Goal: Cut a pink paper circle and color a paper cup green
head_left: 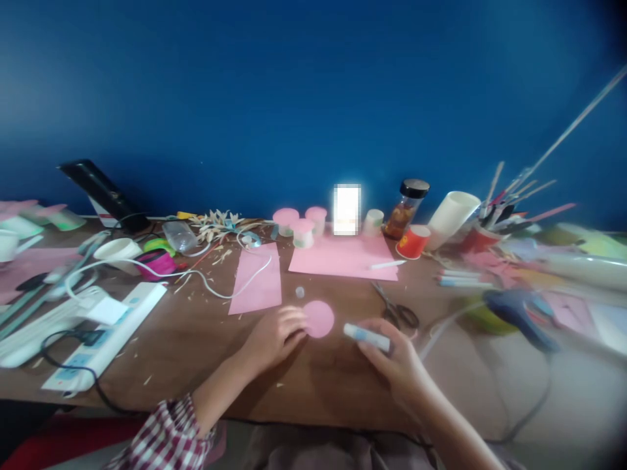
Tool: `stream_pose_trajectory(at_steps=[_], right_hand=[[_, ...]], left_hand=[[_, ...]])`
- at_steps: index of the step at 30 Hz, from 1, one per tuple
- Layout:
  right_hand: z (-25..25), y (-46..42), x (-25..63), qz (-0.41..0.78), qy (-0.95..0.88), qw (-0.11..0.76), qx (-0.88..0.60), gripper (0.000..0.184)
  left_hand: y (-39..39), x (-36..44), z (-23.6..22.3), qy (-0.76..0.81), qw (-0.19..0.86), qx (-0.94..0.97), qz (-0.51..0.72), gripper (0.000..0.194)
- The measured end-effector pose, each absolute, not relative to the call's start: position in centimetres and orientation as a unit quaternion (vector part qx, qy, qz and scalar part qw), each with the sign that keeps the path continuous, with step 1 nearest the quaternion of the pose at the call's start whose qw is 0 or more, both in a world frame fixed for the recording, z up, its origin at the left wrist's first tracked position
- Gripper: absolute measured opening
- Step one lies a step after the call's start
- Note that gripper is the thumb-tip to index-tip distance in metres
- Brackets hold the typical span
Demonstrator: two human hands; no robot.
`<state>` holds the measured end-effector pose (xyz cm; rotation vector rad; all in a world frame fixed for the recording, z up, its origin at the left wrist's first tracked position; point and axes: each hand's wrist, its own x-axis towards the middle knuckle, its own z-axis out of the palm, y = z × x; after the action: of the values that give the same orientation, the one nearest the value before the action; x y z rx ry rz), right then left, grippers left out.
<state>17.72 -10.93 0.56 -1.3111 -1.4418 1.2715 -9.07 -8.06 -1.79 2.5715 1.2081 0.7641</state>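
Note:
A round piece of pink paper (pixel 321 319) lies on the brown table in front of me. My left hand (pixel 278 334) pinches its left edge between thumb and fingers. My right hand (pixel 399 356) is closed around a white and pale blue glue stick (pixel 367 336), held tilted just right of the paper circle and apart from it. A small clear cap (pixel 300 292) rests just beyond the circle. Scissors (pixel 404 316) lie behind my right hand, partly hidden by it.
Pink sheets (pixel 257 277) lie farther back, with pink-topped cups (pixel 302 234) against the blue wall. A power strip (pixel 112 336) and cables spread on the left. To the right are a blue glue gun (pixel 522 316), a red paper cup (pixel 414 242) and a lidded jar (pixel 405 209).

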Motion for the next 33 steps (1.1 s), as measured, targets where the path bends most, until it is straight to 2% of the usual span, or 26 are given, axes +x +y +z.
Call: stream_pose_trajectory(at_steps=[6,10,17,24,33], right_hand=[[-0.3,-9.7,15.8,0.615,-0.395,0.466,-0.498,0.036],[-0.2,-8.9,14.8,0.628,-0.345,0.479,-0.507,0.039],[0.2,-8.8,14.2,0.547,-0.485,0.411,-0.545,0.038],[0.1,-8.5,13.7,0.337,-0.667,0.384,-0.542,0.02],[-1.2,-8.7,13.1,0.281,-0.706,0.36,-0.542,0.016]], left_hand=[[-8.7,-7.8,-1.9,0.409,0.107,0.869,0.258,0.02],[-8.7,-7.0,-1.9,0.404,0.108,0.866,0.272,0.022],[-8.9,-7.2,-2.1,0.388,0.123,0.87,0.278,0.02],[-9.0,-7.2,-2.2,0.397,0.129,0.868,0.269,0.022],[-9.0,-7.1,-2.3,0.406,0.117,0.867,0.264,0.02]])
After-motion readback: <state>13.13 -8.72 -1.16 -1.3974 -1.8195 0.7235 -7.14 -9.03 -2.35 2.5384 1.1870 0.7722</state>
